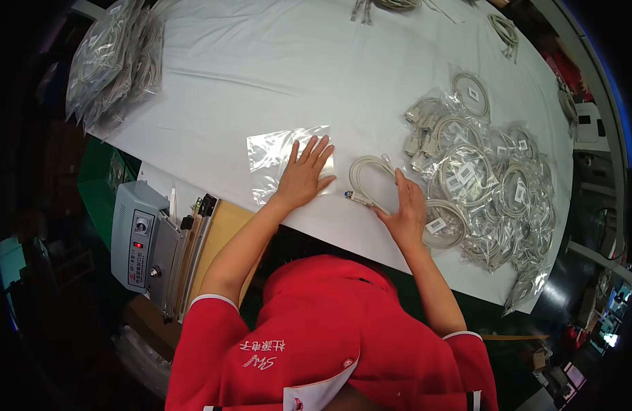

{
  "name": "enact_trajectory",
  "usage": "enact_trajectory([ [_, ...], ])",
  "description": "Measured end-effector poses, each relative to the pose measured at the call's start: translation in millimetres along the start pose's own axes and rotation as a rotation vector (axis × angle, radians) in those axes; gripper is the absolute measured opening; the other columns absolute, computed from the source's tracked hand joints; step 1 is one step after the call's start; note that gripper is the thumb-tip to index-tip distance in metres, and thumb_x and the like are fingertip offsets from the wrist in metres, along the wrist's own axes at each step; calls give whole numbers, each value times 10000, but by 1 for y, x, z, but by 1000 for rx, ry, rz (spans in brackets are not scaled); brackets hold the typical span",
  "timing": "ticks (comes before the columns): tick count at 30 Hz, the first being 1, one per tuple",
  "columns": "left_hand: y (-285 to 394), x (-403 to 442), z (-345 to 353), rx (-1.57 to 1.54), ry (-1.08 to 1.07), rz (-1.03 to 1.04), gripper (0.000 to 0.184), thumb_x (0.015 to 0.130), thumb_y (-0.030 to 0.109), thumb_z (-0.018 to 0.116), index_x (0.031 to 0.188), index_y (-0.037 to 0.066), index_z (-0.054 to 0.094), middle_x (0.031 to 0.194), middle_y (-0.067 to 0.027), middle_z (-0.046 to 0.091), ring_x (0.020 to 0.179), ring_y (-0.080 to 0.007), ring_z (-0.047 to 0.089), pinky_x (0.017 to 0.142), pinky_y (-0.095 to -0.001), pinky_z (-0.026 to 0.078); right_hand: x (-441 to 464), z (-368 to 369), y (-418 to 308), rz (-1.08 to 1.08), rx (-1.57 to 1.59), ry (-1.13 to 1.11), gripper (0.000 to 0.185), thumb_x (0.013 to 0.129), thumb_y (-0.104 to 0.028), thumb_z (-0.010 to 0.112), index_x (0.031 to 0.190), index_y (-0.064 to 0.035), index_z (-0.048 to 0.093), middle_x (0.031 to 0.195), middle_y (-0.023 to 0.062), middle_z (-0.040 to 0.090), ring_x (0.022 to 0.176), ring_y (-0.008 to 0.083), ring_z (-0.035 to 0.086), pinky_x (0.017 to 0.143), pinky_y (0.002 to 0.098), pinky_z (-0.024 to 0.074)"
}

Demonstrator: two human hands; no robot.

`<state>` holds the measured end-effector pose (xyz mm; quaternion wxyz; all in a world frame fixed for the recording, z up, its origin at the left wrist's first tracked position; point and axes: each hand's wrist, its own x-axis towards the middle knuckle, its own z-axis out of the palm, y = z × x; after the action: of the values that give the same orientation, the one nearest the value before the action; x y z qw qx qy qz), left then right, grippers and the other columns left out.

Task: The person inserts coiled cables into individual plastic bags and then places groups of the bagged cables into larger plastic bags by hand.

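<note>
A clear plastic bag (266, 156) lies flat on the white-covered table. My left hand (304, 177) rests on the bag's right part, palm down with fingers spread. To the right, a coiled beige cable (357, 171) with a blue-ended connector (357, 197) lies on the cloth. At the coil's right edge is my right hand (408, 209), its thumb and fingers apart. The thumb tip appears to touch the cable; I see no closed grip. Just beyond this hand lies a bagged cable coil (445, 225) with a white label.
Many bagged cables (467, 171) are heaped on the right side of the table (213, 103). Another stack of bagged cables (117, 68) stands at the far left. A grey sealing machine (132, 236) sits at the near left edge. Loose coils (504, 31) lie at the back.
</note>
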<state>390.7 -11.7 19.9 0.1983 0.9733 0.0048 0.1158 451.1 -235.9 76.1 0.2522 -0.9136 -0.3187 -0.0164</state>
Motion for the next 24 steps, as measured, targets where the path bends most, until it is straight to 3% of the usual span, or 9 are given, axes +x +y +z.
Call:
enact_trajectory([
  [1,-3,3,1,53,5,-43,402,863,235,457,1218,49,418,1276,-97,408,1222,-261,324,1026,-398,198,7,3,-1,-23,-34,28,889,468,-155,801,1245,-67,378,992,115,504,896,271,496,752,355,412],
  [6,-26,5,9,-196,43,-91,401,887,247,410,1237,51,404,1299,-107,378,1241,-263,295,1034,-393,177,41,19,-2,-89,-80,49,876,466,-181,804,1233,-67,397,980,116,504,898,266,497,727,355,410],
  [9,-16,0,-11,-808,13,-293,390,912,260,345,1245,64,403,1309,-100,369,1241,-261,297,1033,-390,178,54,27,-7,-134,-102,73,829,482,-204,796,1211,-69,426,969,104,505,879,247,500,699,341,408],
  [13,-1,-4,-16,-1010,109,-359,382,916,244,328,1234,50,411,1317,-119,348,1233,-288,296,1026,-420,182,62,36,-20,-173,-177,-13,787,501,-223,785,1194,-74,445,980,92,507,857,232,503,690,325,400],
  [14,1,-5,-17,-1012,111,-362,382,916,244,328,1234,50,411,1317,-119,348,1233,-288,296,1026,-420,182,62,36,-24,-176,-178,-16,787,501,-223,785,1194,-74,445,980,92,507,857,232,503,690,325,400],
  [17,5,-6,-18,-459,92,-150,376,911,239,339,1235,64,415,1326,-129,329,1241,-302,273,1025,-435,168,61,36,-35,-258,-104,-155,748,511,-218,777,1178,-78,467,985,77,506,837,218,498,692,318,386],
  [22,18,-6,-20,-259,16,-70,392,894,257,376,1249,94,405,1343,-128,298,1252,-311,246,1029,-442,147,62,44,-38,-478,-22,-377,719,495,-203,781,1139,-65,492,1064,92,506,998,245,465,797,384,373],
  [24,13,1,-24,-286,80,-95,378,866,280,429,1196,99,464,1318,-117,343,1226,-307,287,1007,-454,176,60,48,-42,-476,-14,-378,684,524,-225,769,1138,-87,502,1152,100,472,1122,269,377,886,458,309],
])
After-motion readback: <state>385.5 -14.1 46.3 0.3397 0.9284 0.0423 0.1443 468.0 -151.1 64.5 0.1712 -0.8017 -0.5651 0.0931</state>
